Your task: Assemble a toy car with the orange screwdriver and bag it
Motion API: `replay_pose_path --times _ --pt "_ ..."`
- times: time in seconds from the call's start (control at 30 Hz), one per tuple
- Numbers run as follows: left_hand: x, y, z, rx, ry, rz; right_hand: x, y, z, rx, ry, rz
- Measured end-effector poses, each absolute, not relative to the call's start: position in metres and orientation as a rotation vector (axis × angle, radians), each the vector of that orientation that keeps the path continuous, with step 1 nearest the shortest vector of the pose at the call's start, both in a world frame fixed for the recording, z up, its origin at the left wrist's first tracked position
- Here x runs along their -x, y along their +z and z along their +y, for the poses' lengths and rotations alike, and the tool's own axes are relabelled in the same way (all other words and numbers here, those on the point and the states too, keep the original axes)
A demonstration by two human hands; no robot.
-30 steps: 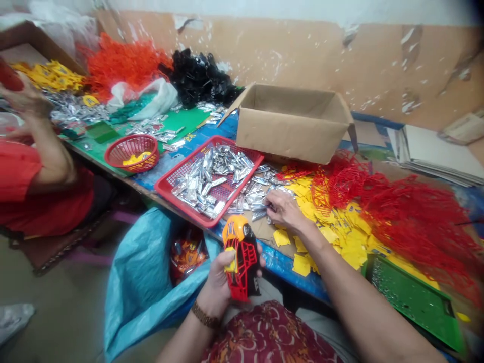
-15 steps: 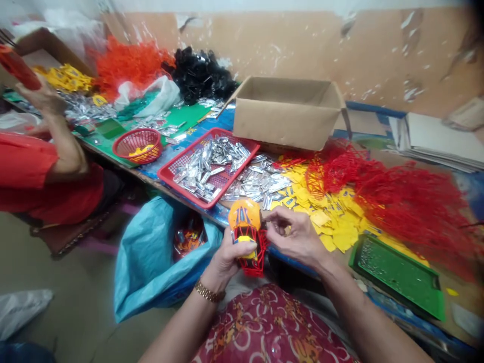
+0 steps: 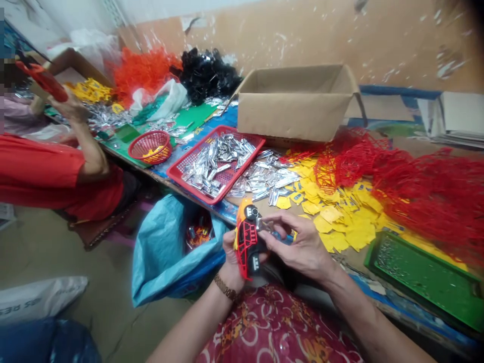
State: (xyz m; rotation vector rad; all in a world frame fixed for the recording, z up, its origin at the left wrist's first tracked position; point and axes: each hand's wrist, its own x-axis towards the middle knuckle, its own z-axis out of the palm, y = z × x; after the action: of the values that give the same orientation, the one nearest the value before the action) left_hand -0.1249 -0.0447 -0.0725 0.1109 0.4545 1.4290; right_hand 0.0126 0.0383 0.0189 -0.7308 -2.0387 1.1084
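My left hand (image 3: pixel 231 254) grips an orange, red and black toy car body (image 3: pixel 246 237), turned on its side above my lap. My right hand (image 3: pixel 298 242) pinches a small silver metal piece (image 3: pixel 264 223) against the top of the toy. Just beyond my hands lie loose silver pieces (image 3: pixel 264 179) and a red basket tray (image 3: pixel 177 174) full of more of them. Yellow plastic tags (image 3: pixel 333 212) are scattered to the right of the silver pile.
A cardboard box (image 3: pixel 298 101) stands at the back. Red plastic frames (image 3: pixel 423 186) heap at the right beside a green tray (image 3: pixel 423 277). A blue bag (image 3: pixel 166 252) of finished toys hangs below the table edge. A person in red (image 3: pixel 56 171) works at the left near a round red basket (image 3: pixel 149 146).
My right hand left the silver pile with a piece and came to the toy. My left hand turned the toy from top-up onto its side. The view shifted left.
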Motion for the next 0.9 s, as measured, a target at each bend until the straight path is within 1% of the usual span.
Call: replay_pose_path --times 0.2,0.4,0.6,0.8,0.9 --pt "0.128 -0.070 -0.043 -0.097 1.451 0.449 -0.008 0.021 0.046 0.713 1.009 -2.081" --pt "0.127 -0.083 -0.038 -0.077 1.401 0.464 -0.008 0.018 0.048 0.673 0.851 -2.112" --pt "0.129 -0.087 -0.039 -0.045 1.373 0.465 0.000 0.017 0.050 0.710 0.860 -2.174" --pt "0.138 -0.090 -0.041 -0.010 1.440 0.441 0.006 0.020 0.051 0.774 0.971 -2.174" --pt "0.134 -0.087 -0.037 -0.002 1.461 0.428 0.004 0.022 0.048 0.775 0.914 -2.172"
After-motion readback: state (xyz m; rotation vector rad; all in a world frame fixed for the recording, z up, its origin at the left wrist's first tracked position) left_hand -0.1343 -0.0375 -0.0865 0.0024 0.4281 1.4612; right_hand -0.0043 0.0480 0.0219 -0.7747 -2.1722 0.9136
